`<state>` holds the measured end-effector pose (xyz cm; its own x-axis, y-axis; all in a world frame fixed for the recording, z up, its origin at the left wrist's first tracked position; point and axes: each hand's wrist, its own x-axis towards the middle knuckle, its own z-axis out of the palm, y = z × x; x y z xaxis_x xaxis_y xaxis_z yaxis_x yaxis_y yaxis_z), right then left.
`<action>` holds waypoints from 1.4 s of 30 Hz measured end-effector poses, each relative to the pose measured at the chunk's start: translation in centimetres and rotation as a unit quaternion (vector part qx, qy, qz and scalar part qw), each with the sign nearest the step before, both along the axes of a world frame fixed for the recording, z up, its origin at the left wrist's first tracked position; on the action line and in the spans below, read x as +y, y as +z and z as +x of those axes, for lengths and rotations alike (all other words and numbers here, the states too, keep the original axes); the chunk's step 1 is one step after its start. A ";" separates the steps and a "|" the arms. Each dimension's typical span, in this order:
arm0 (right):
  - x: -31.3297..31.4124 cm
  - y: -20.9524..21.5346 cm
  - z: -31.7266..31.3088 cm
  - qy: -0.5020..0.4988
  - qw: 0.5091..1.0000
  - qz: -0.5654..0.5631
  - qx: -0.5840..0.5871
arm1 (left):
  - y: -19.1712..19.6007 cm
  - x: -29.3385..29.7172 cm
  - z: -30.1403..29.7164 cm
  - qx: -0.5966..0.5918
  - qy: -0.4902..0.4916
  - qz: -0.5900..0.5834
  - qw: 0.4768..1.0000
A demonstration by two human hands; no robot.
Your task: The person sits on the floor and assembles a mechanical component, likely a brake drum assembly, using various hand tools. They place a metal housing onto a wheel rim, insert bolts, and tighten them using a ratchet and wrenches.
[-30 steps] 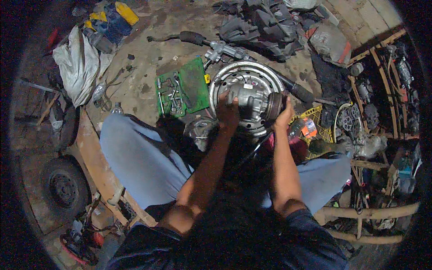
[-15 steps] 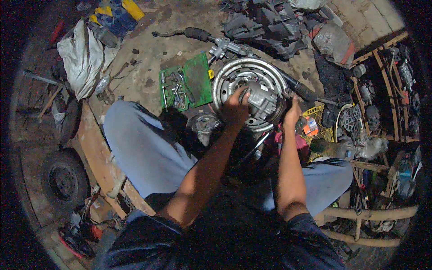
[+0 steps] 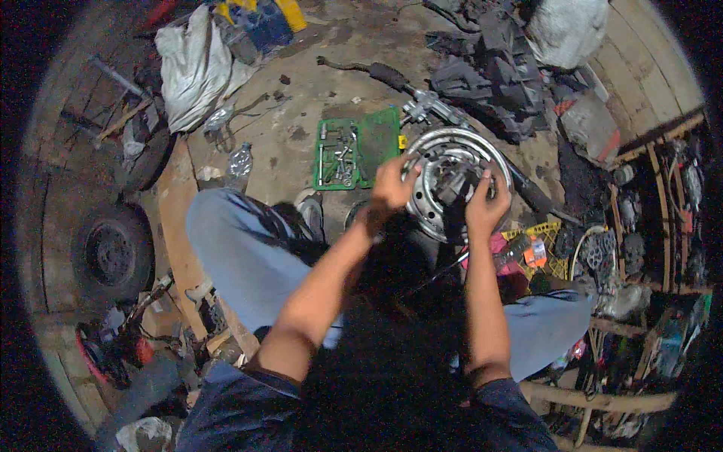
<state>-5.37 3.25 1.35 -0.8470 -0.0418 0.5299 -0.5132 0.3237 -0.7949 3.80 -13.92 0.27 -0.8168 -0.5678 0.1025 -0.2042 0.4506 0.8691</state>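
Note:
A silver steel wheel rim (image 3: pixel 422 197) lies on the floor in front of me. Inside it sits a roundish grey metal part (image 3: pixel 450 182), partly in shadow. My left hand (image 3: pixel 393 184) is at the rim's left edge, with fingers apart and nothing visible in them. On the other side, my right hand (image 3: pixel 488 202) reaches over the rim's right part, thumb and bent fingers spread beside the metal part. Whether its fingertips touch that part is hard to see. Left of the rim, an open green socket set case (image 3: pixel 367 162) holds sockets and small tools.
A steering-rack-like bar (image 3: pixel 433 108) runs behind the rim. At the right are a yellow plastic crate (image 3: pixel 556 264) and wooden shelving (image 3: pixel 666 203) with parts. A clear bottle (image 3: pixel 239 162), a white sack (image 3: pixel 188 79) and a tyre (image 3: pixel 113 248) lie leftward.
The metal part, earlier gripped in my left hand over the rim, now sits lower inside it. My left hand has moved off to the rim's edge. The whole view has shifted.

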 end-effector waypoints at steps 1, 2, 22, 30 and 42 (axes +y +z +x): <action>-1.2 0.2 0.8 0.040 0.999 -0.011 -0.013 | 0.4 -3.0 0.1 -0.006 -0.007 -0.055 0.998; -2.1 0.1 1.2 0.053 0.999 -0.002 0.014 | 3.3 -5.1 -0.1 -0.024 -0.008 -0.069 0.997; -15.1 -13.2 6.8 0.269 0.895 0.177 -0.310 | 1.1 -35.0 9.6 -0.361 -0.181 -0.185 0.896; -21.3 -16.8 3.6 0.306 0.886 0.218 -0.270 | -23.9 -29.4 10.7 -0.041 -0.176 -0.225 0.957; -29.5 -20.8 3.5 0.167 0.825 0.480 -0.247 | -26.8 -23.8 6.9 -0.193 0.049 -0.139 0.970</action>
